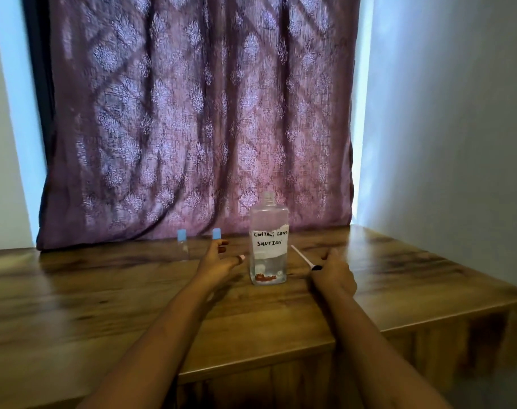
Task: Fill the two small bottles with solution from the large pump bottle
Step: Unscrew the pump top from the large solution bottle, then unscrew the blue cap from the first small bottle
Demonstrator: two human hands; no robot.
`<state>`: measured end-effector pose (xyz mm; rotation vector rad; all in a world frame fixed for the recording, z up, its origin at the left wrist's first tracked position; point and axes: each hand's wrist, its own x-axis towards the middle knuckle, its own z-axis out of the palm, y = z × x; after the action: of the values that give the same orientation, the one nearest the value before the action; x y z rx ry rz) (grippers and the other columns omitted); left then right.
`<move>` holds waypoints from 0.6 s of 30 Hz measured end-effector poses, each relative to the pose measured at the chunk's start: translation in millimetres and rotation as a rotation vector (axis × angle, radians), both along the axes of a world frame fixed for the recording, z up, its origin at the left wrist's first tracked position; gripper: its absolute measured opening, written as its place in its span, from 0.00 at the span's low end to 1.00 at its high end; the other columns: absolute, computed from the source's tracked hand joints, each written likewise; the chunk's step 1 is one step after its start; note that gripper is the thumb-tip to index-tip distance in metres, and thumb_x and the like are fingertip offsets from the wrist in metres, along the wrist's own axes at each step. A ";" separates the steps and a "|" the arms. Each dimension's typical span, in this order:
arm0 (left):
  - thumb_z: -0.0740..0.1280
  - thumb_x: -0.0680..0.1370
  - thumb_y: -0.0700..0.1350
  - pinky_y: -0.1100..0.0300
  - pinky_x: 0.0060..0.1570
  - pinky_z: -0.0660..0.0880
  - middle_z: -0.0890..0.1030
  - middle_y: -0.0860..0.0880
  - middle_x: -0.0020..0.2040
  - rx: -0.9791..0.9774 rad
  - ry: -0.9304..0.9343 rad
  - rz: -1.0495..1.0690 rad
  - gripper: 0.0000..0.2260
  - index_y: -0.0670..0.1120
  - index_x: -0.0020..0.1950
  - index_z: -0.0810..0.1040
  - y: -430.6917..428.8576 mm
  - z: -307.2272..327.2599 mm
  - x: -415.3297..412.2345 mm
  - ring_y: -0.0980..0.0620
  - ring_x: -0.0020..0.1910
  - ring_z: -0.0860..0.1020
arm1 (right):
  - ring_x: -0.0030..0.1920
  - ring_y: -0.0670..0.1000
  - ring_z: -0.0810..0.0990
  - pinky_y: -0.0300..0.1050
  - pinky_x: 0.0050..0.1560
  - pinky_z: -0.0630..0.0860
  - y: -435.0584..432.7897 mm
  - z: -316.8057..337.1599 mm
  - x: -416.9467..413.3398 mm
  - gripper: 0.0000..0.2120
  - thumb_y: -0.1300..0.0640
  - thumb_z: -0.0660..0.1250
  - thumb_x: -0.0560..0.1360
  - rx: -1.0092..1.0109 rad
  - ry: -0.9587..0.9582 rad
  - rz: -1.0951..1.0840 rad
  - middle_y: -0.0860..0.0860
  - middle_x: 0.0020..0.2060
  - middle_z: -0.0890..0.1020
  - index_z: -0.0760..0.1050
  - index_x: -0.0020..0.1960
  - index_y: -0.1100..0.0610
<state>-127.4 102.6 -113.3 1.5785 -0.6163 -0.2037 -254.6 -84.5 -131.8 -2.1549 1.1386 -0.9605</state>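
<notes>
A large clear bottle [268, 240] with a white handwritten label stands open-necked at the middle of the wooden table [133, 296], holding a little liquid. Its pump [303, 257], a thin white tube on a black head, lies to its right, and my right hand [334, 273] covers the black head, apparently gripping it. Two small clear bottles with blue caps stand to the left: one [183, 245] apart, the other [217, 236] right behind the fingers of my left hand [219, 258]. Whether those fingers touch it is unclear; they are spread.
A patterned purple curtain [192, 113] hangs directly behind the table. A pale wall [443, 128] closes off the right side. The table's front edge runs below my forearms, with a step down at the right.
</notes>
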 end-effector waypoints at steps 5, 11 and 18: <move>0.67 0.77 0.36 0.66 0.35 0.75 0.70 0.45 0.70 0.021 0.032 0.007 0.21 0.45 0.70 0.68 2.3 -2.0 4.2 0.53 0.51 0.75 | 0.61 0.60 0.71 0.56 0.59 0.70 1.9 3.3 -0.5 0.22 0.51 0.69 0.67 -0.070 0.160 -0.011 0.55 0.60 0.72 0.67 0.58 0.50; 0.67 0.76 0.33 0.43 0.54 0.81 0.69 0.43 0.69 -0.012 0.139 -0.026 0.21 0.47 0.67 0.71 4.8 2.0 14.1 0.42 0.58 0.77 | 0.69 0.59 0.65 0.63 0.71 0.58 5.4 29.8 16.7 0.48 0.45 0.76 0.60 -0.111 0.083 0.299 0.56 0.69 0.67 0.56 0.73 0.51; 0.69 0.76 0.36 0.41 0.56 0.80 0.73 0.44 0.65 0.150 0.010 0.017 0.21 0.47 0.67 0.71 10.7 -11.3 28.6 0.43 0.55 0.79 | 0.54 0.54 0.78 0.44 0.47 0.79 24.8 48.8 43.3 0.43 0.70 0.76 0.60 0.302 -0.242 0.753 0.52 0.53 0.76 0.58 0.68 0.58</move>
<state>-98.8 113.3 -124.7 1.7254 -0.5905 -0.2496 -211.4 -59.7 -83.0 -1.9062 0.2729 -0.6212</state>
